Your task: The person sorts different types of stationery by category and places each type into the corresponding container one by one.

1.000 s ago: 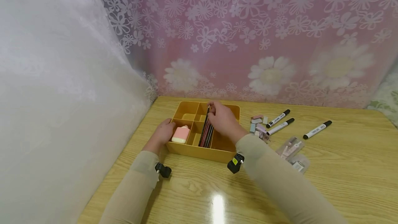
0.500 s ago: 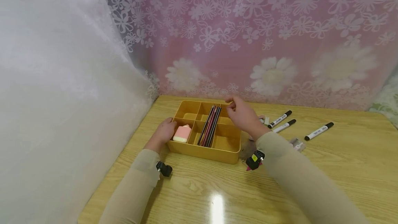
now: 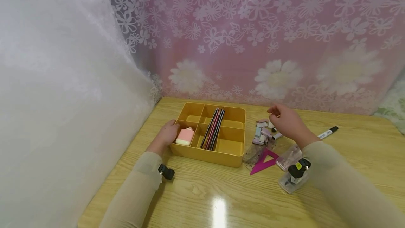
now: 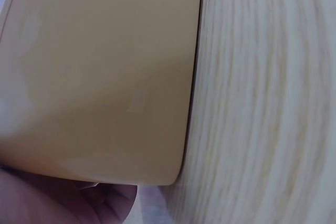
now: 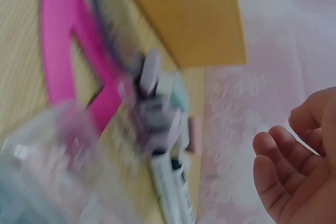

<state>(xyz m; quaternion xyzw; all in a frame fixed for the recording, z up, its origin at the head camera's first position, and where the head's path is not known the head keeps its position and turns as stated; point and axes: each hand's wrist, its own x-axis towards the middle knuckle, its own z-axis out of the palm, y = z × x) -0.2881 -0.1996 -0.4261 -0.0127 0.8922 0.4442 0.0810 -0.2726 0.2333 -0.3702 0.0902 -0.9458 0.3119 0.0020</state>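
From my end, I have the yellow box (image 3: 207, 157) on the surface (image 3: 190, 194), with the person's left grip (image 3: 167, 134) against its left wall. I cannot tell whether those fingers wrap the wall or merely rest on it; if they only rest, a knock from the other side could shift the box. The pencils (image 3: 212, 131) slant in the near middle compartment, their far ends over the divider, so I judge a bump could roll or spread them. The pink bottle (image 3: 185, 136) sits in the near left compartment.

The right grip (image 3: 288, 122) hangs right of the box, fingers loosely curled, and I see nothing in it. Below it, small blocks (image 3: 262, 133) lie heaped against the capped ends of two markers (image 5: 167, 187); pinching one item carelessly could drag its neighbours along. From the head, that grip blocks most of both markers, so I rely on the right wrist view, which is blurred there.

Nearer the person lie a magenta set square (image 3: 262, 164) and two clear cases (image 3: 292, 182). The right sleeve (image 3: 341, 182) partly covers the cases, and a low forearm might sweep them. Another marker (image 3: 329, 132) pokes out beyond the wrist.
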